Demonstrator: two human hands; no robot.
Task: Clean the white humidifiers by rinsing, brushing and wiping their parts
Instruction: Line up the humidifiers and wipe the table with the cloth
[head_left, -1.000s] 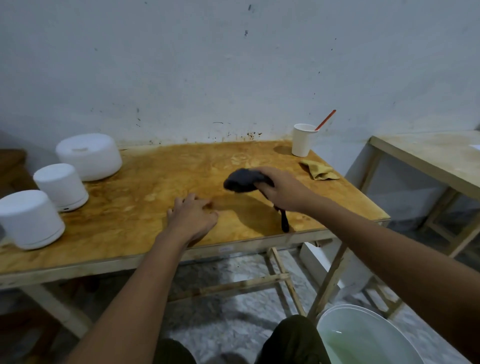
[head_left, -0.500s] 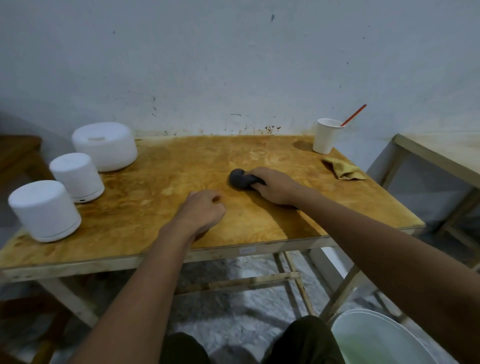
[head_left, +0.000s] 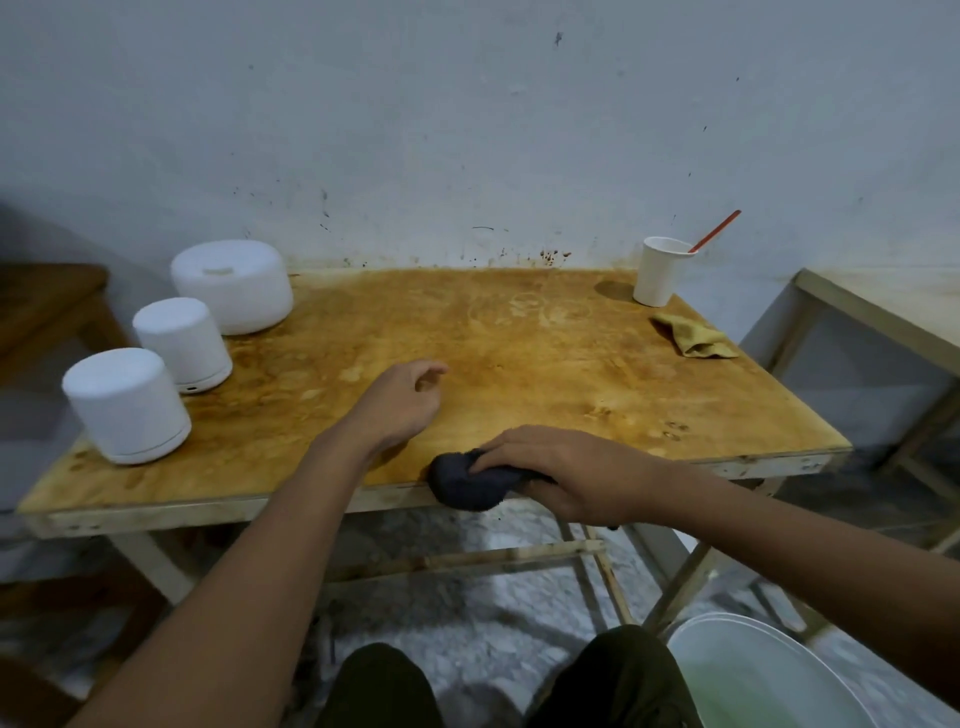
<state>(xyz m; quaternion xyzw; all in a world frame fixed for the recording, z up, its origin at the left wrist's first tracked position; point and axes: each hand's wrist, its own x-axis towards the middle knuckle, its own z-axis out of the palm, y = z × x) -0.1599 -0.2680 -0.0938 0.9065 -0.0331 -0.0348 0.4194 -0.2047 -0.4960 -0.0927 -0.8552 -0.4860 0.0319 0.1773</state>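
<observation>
Three white humidifiers stand in a row along the left side of the wooden table (head_left: 519, 353): a near one (head_left: 127, 405), a middle one (head_left: 182, 344) and a wider one (head_left: 232, 285) at the back. My right hand (head_left: 566, 470) presses a dark grey cloth (head_left: 467, 483) against the table's front edge, the cloth hanging partly over it. My left hand (head_left: 402, 402) rests on the tabletop just behind, fingers loosely curled, holding nothing.
A white paper cup (head_left: 661, 270) with a red stick in it stands at the back right corner, a crumpled yellow cloth (head_left: 693, 338) beside it. A white bucket (head_left: 753, 675) with greenish water sits on the floor at lower right. A second table (head_left: 883, 317) stands to the right.
My right hand has dragged the dark cloth from the middle of the table back to the front edge. My left hand has stayed on the tabletop.
</observation>
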